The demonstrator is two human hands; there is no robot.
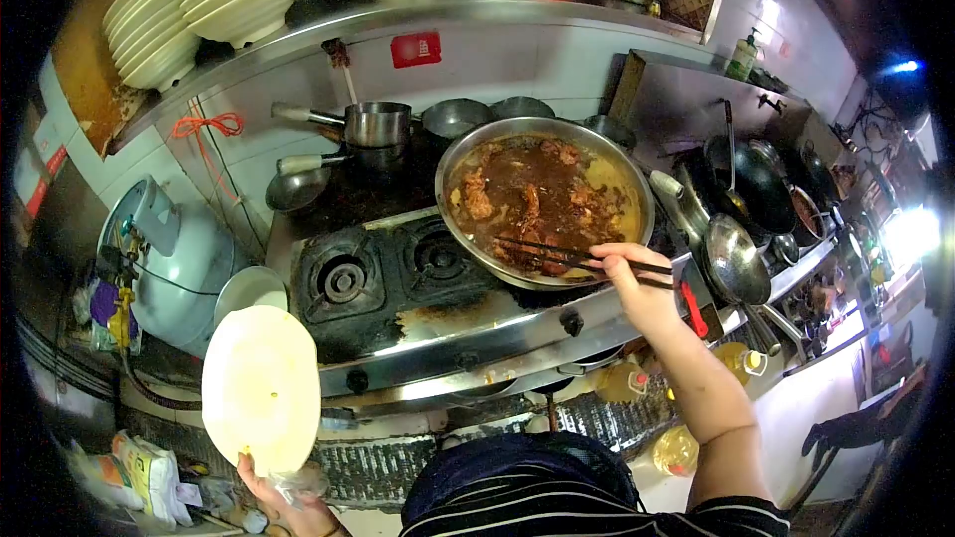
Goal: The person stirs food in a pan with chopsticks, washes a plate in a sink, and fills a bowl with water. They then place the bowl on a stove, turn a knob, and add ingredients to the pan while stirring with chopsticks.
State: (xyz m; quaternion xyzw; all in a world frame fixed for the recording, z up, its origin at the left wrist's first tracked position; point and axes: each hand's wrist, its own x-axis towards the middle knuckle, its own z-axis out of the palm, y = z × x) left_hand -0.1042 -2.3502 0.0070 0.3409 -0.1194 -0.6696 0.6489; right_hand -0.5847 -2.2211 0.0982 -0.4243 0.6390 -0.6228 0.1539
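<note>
The wide, round, shiny steel pan [527, 126] of dark brown sauce is sitting on the right part of a long gas stove [468, 338] with a black top and steel front. A rounded, pale grey metal gas cylinder [179, 278] is standing left of the stove. Near it, a flat, cream-coloured oval plate [261, 388] is hanging out before the stove's left end, the left hand [261, 482] pinching its near edge between the fingers. A small steel saucepan [378, 124] is standing behind the burners. The right hand [637, 288] is reaching over the pan's near rim, its fingers pinching long, dark, thin chopsticks [572, 257], whose tips are pointing in among brown, sauce-coated chunks [477, 197].
</note>
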